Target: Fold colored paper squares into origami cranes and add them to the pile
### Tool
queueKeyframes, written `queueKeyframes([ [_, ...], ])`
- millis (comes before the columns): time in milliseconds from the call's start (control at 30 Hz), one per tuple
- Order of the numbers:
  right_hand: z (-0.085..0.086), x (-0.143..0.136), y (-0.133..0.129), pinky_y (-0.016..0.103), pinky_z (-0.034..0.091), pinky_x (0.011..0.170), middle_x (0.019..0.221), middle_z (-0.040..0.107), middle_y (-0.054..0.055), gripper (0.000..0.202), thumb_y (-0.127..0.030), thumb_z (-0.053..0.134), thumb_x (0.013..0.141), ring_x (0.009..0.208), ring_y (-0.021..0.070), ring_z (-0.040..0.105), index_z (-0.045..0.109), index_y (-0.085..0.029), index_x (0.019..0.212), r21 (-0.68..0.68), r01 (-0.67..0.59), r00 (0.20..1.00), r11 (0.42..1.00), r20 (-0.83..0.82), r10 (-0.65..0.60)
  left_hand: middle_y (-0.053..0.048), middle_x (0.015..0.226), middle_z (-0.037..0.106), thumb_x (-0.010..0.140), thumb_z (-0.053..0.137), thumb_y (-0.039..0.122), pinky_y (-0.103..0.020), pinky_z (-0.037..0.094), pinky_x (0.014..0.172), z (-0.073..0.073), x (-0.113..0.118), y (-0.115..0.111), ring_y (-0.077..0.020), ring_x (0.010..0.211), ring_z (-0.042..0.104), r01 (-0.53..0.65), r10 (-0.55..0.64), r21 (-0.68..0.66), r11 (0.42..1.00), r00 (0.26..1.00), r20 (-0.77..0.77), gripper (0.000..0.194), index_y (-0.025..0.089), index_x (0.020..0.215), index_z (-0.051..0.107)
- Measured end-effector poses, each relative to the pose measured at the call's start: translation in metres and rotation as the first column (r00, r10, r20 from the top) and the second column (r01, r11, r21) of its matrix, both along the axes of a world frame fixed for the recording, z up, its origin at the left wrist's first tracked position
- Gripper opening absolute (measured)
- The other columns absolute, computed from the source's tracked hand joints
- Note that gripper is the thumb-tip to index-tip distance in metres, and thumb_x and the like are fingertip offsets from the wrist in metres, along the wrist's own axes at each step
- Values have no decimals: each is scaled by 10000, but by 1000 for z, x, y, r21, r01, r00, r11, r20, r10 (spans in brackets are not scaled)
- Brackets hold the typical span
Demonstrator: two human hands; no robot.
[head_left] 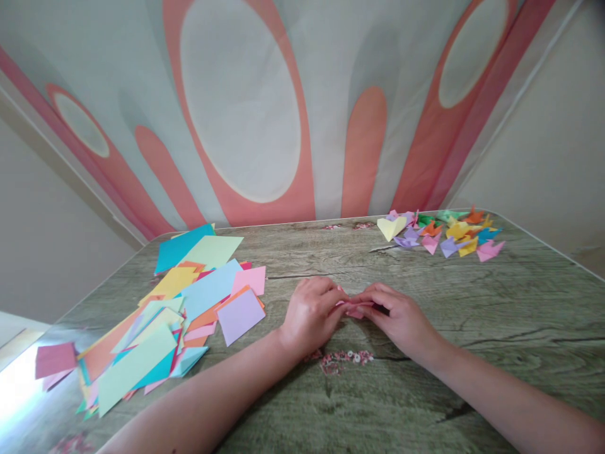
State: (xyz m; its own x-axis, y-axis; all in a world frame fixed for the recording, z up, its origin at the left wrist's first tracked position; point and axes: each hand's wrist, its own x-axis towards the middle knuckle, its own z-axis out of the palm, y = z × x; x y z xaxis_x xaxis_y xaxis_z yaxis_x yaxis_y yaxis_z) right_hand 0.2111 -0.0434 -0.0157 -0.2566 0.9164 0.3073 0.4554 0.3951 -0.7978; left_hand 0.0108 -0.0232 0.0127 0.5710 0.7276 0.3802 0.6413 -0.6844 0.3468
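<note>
A small pink folded paper (357,310) lies between my two hands near the middle of the table. My left hand (316,312) pinches its left end, fingers bent and pressed together. At its right end, my right hand (396,315) grips it between thumb and fingers. The fingertips cover much of the paper, so its exact folded shape is hard to make out.
Loose coloured paper sheets (208,291) are spread over the left side of the wood-patterned table (302,255). Several small folded paper figures (456,230) sit at the back right. A patterned cloth (326,126) hangs behind the table's far edge.
</note>
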Motion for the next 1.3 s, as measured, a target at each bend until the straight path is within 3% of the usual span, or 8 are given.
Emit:
queueKeyframes([
  [167, -5, -2, 0, 324, 506, 777, 916, 681, 33, 153, -299, 587, 865, 851, 196, 642, 674, -241, 977, -4, 49, 999, 999, 5, -49, -19, 858, 695, 875, 561, 333, -273, 426, 737, -9, 9, -7, -160, 776, 626, -78, 80, -139, 987, 997, 6, 161, 253, 965, 669],
  [333, -5, -2, -2, 320, 495, 792, 949, 685, 15, 153, -262, 616, 842, 873, 190, 637, 646, -246, 991, -12, 57, 998, 998, 26, -56, -17, 840, 679, 866, 568, 383, -247, 446, 708, -9, 11, -6, -149, 749, 612, -83, 98, -202, 976, 993, 65, 188, 249, 909, 693],
  [767, -2, 0, -4, 310, 493, 719, 844, 657, 32, 78, -276, 615, 850, 798, 194, 624, 658, -228, 894, 43, 89, 993, 995, 75, -92, -11, 852, 688, 880, 557, 313, -259, 439, 744, -5, 14, -7, -149, 779, 614, -5, 29, -216, 976, 993, 111, 166, 242, 863, 706],
  [1300, 3, 3, -3, 306, 482, 713, 824, 635, 32, 142, -310, 585, 875, 799, 191, 611, 699, -244, 823, 11, 69, 990, 998, 119, -70, -14, 819, 675, 868, 566, 300, -271, 420, 748, -9, 14, -7, -156, 779, 610, -46, 61, -180, 983, 995, 75, 142, 229, 830, 682],
])
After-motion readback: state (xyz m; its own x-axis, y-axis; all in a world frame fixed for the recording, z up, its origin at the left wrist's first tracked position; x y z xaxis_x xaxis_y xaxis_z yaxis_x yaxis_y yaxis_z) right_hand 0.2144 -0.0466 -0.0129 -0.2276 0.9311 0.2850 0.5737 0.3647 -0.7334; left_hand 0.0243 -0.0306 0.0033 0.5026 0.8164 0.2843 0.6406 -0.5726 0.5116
